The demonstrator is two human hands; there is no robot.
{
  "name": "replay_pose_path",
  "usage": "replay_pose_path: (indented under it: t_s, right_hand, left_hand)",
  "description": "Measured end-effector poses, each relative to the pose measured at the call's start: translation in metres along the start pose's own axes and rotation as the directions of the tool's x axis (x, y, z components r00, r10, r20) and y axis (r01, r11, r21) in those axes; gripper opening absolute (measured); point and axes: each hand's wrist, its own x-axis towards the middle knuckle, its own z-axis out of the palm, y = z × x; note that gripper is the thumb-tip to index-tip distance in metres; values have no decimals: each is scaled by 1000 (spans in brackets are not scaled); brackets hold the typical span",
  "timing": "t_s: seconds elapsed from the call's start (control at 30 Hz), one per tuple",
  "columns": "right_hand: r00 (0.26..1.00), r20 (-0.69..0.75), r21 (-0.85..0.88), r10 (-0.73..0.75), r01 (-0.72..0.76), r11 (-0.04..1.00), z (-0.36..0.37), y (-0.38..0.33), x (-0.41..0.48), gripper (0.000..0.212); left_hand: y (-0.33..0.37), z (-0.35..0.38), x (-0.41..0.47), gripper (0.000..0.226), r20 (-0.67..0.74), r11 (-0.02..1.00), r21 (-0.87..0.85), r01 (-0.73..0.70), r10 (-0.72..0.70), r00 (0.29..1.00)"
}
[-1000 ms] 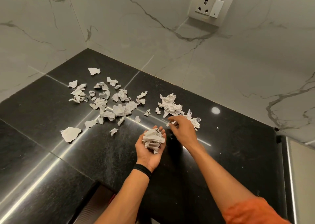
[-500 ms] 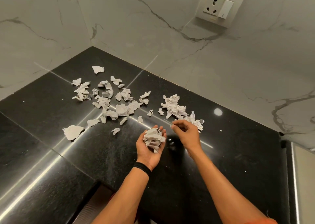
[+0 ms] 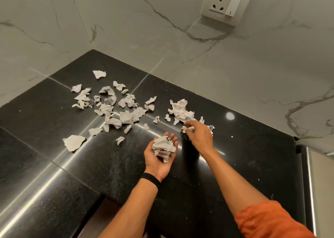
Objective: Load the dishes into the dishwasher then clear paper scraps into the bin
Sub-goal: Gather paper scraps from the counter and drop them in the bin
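My left hand (image 3: 159,158) sits palm-up over the black worktop (image 3: 54,165), fingers cupped round a wad of scraps (image 3: 163,147). My right hand (image 3: 199,136) reaches just beyond it, fingertips pinching a small scrap (image 3: 188,128) at the near edge of a crumpled clump (image 3: 180,110) (the hand hides part of that clump). The loose paper scraps (image 3: 115,109) lie spread across the worktop to the left, towards the corner of the marble wall (image 3: 126,29), with one larger piece (image 3: 74,142) nearest me. A black wristband (image 3: 151,178) circles my left wrist.
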Motion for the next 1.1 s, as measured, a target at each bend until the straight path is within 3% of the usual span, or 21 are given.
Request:
replay_pose_path:
  t_s: [0.1, 0.23, 0.3, 0.37, 0.47, 0.63, 0.73, 0.8, 0.9, 1.0, 1.1]
  right_hand:
    - [979, 122, -304, -162, 192, 933, 6, -2, 14, 23]
    - [981, 114, -375, -159, 190, 907, 14, 3, 17, 17]
    - [994, 25, -220, -102, 105, 970, 14, 6, 11, 13]
    - [998, -62, 67, -9, 14, 998, 8, 3, 3, 11]
    - [994, -80, 422, 74, -33, 906, -10, -13, -11, 9]
    - [984, 173, 540, -53, -50, 840, -31, -34, -20, 13]
    - [996, 29, 574, 82, -84, 814, -39, -27, -15, 10]
    - [986, -22, 494, 164, -132, 859, -41, -13, -12, 10]
    - [989, 77, 154, 124, -135, 979, -31, 11, -15, 16]
    - [985, 170, -107, 19, -1, 994, -14, 19, -26, 21]
    - [986, 142, -202, -85, 113, 973, -2, 21, -32, 17]
  left_hand:
    - [1, 1, -1, 45, -8, 1000, -12, 1, -1, 1000]
    - [2, 4, 1, 43, -23, 1000, -13, -24, 24, 999]
    - [1, 6, 4, 44, -29, 1000, 8, -30, 30, 999]
    - [0, 9, 7, 44, -28, 999, 38, -32, 33, 999]
    - [-4, 12, 12, 45, -25, 996, 83, -22, 24, 999]
    - [-9, 19, 12, 45, 47, 997, 67, 36, -39, 998]
    - [-9, 21, 11, 46, 87, 999, 11, 47, -48, 995]
    - [-7, 19, 11, 46, 95, 999, -11, 40, -39, 995]
    - [-6, 16, 11, 45, 88, 1000, -8, 25, -24, 996]
    - [-6, 12, 10, 45, 78, 1000, -3, 17, -16, 997]
    - [-7, 8, 10, 46, 64, 1000, -10, 22, -21, 998]
